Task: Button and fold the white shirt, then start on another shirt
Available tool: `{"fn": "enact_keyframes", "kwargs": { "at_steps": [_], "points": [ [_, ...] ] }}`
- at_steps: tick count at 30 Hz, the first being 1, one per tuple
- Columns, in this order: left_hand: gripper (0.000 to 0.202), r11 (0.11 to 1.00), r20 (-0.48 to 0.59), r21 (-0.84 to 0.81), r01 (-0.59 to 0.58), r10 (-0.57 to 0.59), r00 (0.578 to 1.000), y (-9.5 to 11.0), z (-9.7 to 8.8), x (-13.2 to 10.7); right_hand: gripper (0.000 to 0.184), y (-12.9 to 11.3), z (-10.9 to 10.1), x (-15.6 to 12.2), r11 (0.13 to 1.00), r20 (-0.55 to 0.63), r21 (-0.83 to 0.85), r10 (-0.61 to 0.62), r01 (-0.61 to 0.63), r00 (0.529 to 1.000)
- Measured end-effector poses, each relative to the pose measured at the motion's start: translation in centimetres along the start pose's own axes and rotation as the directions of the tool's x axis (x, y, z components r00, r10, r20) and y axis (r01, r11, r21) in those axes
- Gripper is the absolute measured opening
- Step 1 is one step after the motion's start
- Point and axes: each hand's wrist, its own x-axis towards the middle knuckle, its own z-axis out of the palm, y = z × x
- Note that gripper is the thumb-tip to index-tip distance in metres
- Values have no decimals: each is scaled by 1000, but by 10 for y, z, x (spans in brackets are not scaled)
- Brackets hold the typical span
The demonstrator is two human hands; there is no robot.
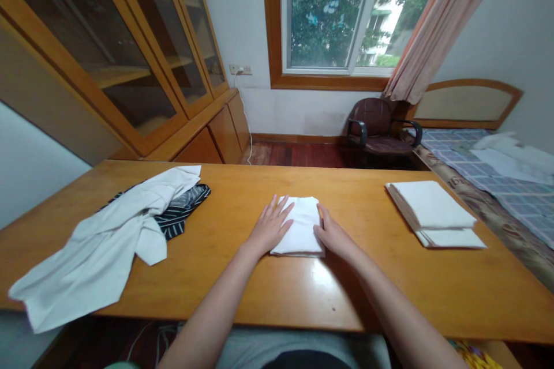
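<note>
A folded white cloth [300, 230] lies flat as a small rectangle at the middle of the wooden table. My left hand [268, 228] rests on its left side, fingers spread out over the top. At the cloth's right edge, my right hand [333, 232] touches the fabric with thumb and forefinger apart; its other fingers are mostly hidden. A stack of folded white cloths [433, 207] sits farther right. On the left, a loose, crumpled white cloth [116, 236] lies partly over a black-and-white striped cloth [184, 210].
The wooden table [242, 294] spans the view, with the white cloth hanging past its near left edge. Beyond stand a glass-door cabinet [142, 69], an armchair [372, 121] and a bed [497, 167]. A white cord [244, 109] runs down from a wall socket.
</note>
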Motion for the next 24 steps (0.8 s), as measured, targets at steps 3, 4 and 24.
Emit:
{"fn": "enact_keyframes", "kwargs": {
  "at_steps": [3, 4, 24],
  "points": [
    [55, 999, 9, 42, -29, 29, 1000, 3, -1, 5, 62, -13, -4, -9, 940, -6, -342, 9, -10, 1000],
    [55, 998, 16, 54, -45, 44, 999, 4, -2, 7, 59, -17, -6, -11, 902, -23, -432, 14, -23, 1000],
    [53, 991, -10, -134, 11, -12, 1000, 3, 11, 19, 61, -12, 31, -4, 946, -114, -324, -50, 11, 992]
  ]
}}
